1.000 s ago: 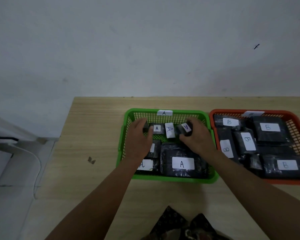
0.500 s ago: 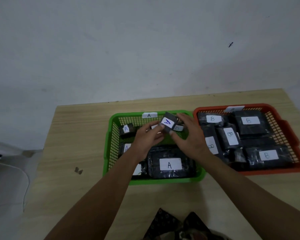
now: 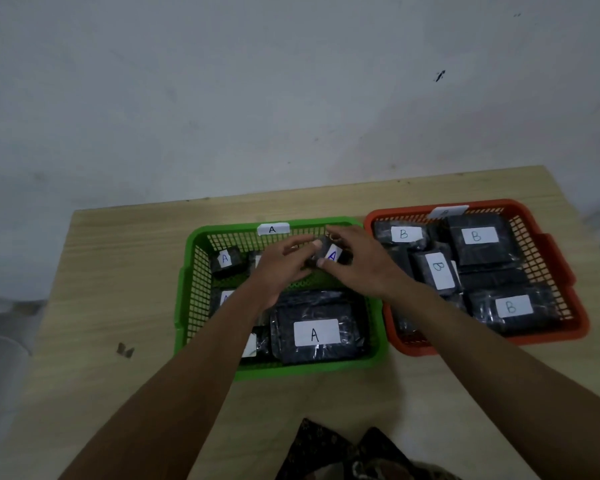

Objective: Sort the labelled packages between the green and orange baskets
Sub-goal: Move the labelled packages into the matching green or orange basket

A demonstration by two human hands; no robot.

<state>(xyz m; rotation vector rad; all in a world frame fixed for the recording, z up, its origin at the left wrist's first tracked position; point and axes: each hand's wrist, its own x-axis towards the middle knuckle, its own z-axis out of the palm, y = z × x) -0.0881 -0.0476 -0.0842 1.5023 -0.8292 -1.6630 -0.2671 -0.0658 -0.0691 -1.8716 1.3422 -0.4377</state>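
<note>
Head camera: I see both hands meet over the far half of the green basket (image 3: 182, 306), which sits on a wooden table (image 3: 118, 271) left of the orange basket (image 3: 568, 271). My right hand (image 3: 357, 268) pinches a small black package labelled A (image 3: 328, 254) between thumb and fingers; my left hand (image 3: 278, 268) touches its left end, fingers curled at it. Other A packages, among them a large A package (image 3: 316, 334), lie in the green basket; B packages (image 3: 478, 242) fill the orange one.
</note>
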